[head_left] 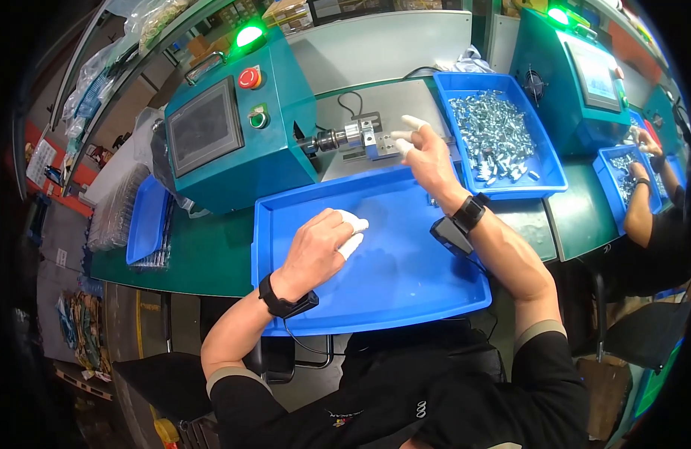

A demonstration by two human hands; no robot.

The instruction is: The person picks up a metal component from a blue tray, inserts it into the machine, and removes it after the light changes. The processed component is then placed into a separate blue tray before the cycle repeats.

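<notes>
Machine [237, 135], teal with a grey screen, red button and lit green lamp, stands behind the big blue tray [405, 284]. Its chuck [338, 139] points at a small blue fixture [375, 142] on the grey plate. Bin [544, 176] of shiny metal parts [491, 135] sits at the right. Right hand [428, 153] reaches to the fixture, capped fingers spread wide; whether it pinches a part I cannot tell. Left hand [319, 247] rests loosely curled on the tray, apparently empty. Judged risk: fingertips this close to the chuck could be caught if it turns, and a badly seated part could jam or fly out.
</notes>
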